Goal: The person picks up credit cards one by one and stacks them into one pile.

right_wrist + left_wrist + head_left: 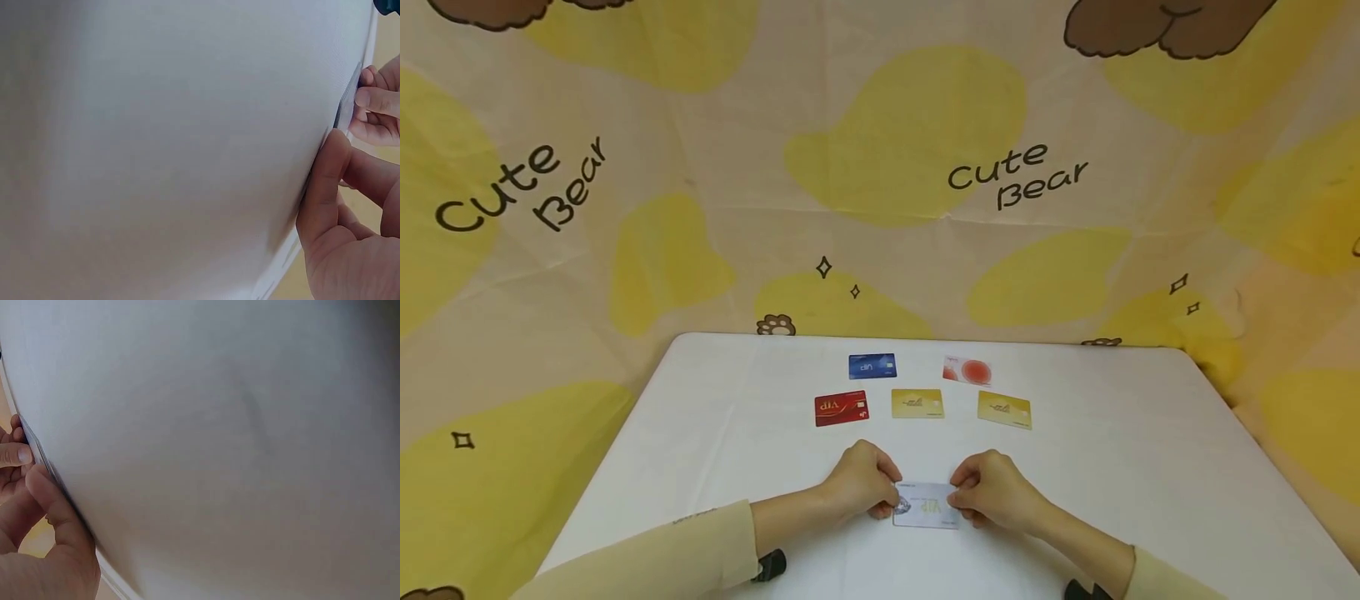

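Observation:
A silvery-white VIP card [927, 505] lies near the front of the white table, its lettering upside down in the head view. My left hand [863, 482] pinches its left edge, thumb and fingers meeting at the side. At the opposite edge my right hand [996, 492] grips the card the same way. In the right wrist view the card [348, 105] appears nearly edge-on, tilted between both hands. The left wrist view shows my left thumb and fingers at its rim, while most of its face is hidden there.
Beyond the hands lie a red VIP card [842, 408] and two gold cards, one in the middle [917, 403]. Farther back are a blue VIP card [872, 366] and a white card with a red circle [967, 371]. A patterned cloth [880, 167] hangs behind the table [737, 417].

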Demonstrator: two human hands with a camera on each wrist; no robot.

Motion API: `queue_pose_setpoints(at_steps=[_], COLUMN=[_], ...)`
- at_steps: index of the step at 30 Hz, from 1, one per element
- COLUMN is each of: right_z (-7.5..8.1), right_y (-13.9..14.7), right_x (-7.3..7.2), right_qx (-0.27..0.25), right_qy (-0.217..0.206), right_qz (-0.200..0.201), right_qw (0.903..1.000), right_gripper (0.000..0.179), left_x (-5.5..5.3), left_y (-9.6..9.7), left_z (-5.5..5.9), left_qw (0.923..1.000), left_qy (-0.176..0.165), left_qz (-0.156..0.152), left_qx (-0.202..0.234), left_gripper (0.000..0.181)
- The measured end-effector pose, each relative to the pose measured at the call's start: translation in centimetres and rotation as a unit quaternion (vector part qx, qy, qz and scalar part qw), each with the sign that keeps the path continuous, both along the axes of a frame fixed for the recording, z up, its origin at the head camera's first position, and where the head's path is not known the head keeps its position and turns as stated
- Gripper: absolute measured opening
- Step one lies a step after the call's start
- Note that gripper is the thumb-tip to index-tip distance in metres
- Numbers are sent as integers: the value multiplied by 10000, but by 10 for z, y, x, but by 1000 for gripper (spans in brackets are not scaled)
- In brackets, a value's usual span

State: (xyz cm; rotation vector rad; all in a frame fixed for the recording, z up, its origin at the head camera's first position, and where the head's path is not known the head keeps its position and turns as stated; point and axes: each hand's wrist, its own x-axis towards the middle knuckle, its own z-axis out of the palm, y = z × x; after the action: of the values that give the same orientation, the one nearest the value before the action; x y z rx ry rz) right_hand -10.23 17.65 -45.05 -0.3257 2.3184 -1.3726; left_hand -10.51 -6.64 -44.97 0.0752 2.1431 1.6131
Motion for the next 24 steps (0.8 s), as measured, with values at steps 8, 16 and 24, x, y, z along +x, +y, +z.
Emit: queue_pose_setpoints(at_steps=[8,16,24], right_z=[2,0,0], right_y=[-1,-1,0], right_x=[-1,-2,-2], right_qx=[110,179,170], right_qy=[-18,3,56], right_qz=[17,69,99], right_qw=[9999,9998,9998], right_gripper=[14,15,15], left_x=[2,2,2], left_y=[-1,-1,-2], left_z=[4,3,3], left_qw=[10000,10000,9999], left_qy=[-47,-16,14], left_qz=[-23,-23,-52], left_qx=[-42,30,108], left_gripper=[16,17,17])
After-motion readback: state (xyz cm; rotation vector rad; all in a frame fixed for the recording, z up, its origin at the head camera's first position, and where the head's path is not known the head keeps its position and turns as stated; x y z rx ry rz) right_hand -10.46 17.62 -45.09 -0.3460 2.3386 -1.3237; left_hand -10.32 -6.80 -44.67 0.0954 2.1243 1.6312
